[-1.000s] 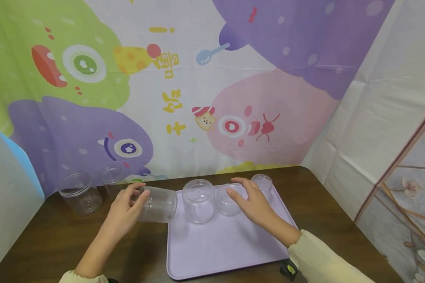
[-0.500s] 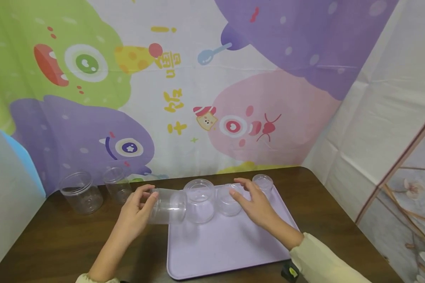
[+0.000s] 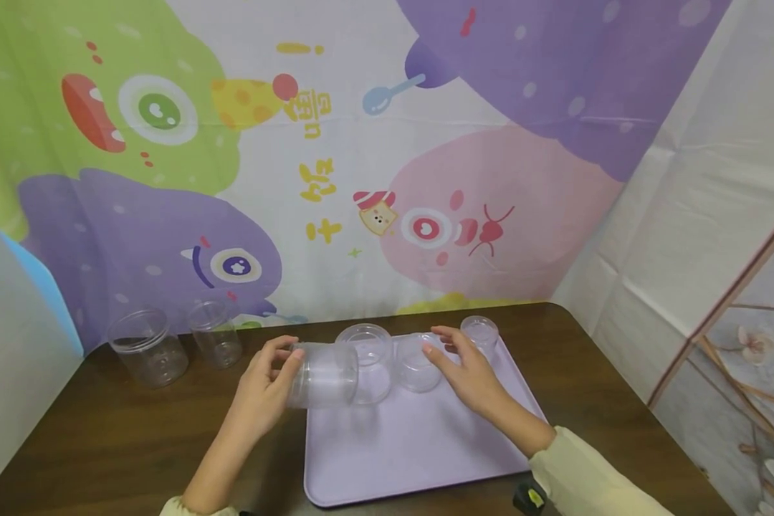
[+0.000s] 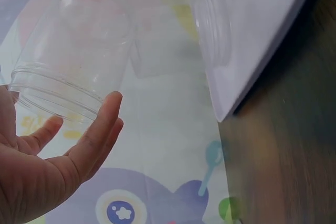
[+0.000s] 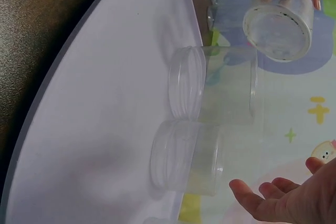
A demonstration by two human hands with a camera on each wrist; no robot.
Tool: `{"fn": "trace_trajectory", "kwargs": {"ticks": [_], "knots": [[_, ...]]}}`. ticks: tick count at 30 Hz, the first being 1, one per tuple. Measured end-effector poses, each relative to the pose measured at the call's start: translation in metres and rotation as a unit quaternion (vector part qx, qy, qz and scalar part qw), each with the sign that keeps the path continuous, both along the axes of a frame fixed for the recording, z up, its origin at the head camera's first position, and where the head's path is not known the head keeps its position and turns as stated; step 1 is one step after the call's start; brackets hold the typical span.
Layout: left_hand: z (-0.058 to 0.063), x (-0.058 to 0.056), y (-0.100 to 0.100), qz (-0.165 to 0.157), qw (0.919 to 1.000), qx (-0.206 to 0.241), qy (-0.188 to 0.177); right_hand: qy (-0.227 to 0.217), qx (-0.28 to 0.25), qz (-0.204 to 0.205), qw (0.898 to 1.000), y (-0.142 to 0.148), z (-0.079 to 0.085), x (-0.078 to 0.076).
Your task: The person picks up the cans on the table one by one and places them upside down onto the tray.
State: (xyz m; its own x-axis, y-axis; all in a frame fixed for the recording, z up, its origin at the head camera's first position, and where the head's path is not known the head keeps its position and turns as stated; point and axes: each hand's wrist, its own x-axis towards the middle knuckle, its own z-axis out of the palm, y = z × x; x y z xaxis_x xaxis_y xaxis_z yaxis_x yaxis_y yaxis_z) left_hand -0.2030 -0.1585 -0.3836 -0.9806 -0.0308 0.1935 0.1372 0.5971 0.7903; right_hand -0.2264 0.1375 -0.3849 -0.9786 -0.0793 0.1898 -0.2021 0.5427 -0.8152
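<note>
My left hand (image 3: 264, 383) grips a clear plastic jar (image 3: 327, 376) by its ringed rim, fingers and thumb round it. The jar lies sideways in the air over the tray's left edge, base pointing right. In the right wrist view its round base shows. On the lilac tray (image 3: 413, 451) stand a taller clear jar (image 3: 375, 383), partly behind the held one, and a shorter jar (image 3: 416, 369), ringed ends down in the right wrist view. My right hand (image 3: 467, 369) hovers beside the shorter jar, fingers relaxed and holding nothing; the right wrist view shows a gap between them.
A small clear jar (image 3: 479, 333) stands at the tray's back right corner. Two clear containers, a wide one (image 3: 148, 351) and a narrower one (image 3: 214, 337), stand at the back left of the dark wooden table (image 3: 122, 437). A cartoon-printed cloth (image 3: 335, 279) hangs right behind.
My left hand has carried the sideways jar to the right, from left of the tray to over its left edge, overlapping the taller jar in view. My right hand has hardly moved.
</note>
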Motion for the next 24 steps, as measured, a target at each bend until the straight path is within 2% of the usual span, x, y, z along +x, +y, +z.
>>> {"fn": "trace_trajectory", "kwargs": {"ticks": [13, 24], "knots": [[0.004, 0.003, 0.011, -0.002, 0.9998, 0.021, 0.001, -0.024, -0.015, -0.001, 1.0, 0.0, -0.002, 0.001], [-0.001, 0.008, 0.029, -0.022, 0.999, 0.039, 0.0, -0.041, -0.024, -0.008, 0.999, 0.001, -0.004, 0.002]]}}
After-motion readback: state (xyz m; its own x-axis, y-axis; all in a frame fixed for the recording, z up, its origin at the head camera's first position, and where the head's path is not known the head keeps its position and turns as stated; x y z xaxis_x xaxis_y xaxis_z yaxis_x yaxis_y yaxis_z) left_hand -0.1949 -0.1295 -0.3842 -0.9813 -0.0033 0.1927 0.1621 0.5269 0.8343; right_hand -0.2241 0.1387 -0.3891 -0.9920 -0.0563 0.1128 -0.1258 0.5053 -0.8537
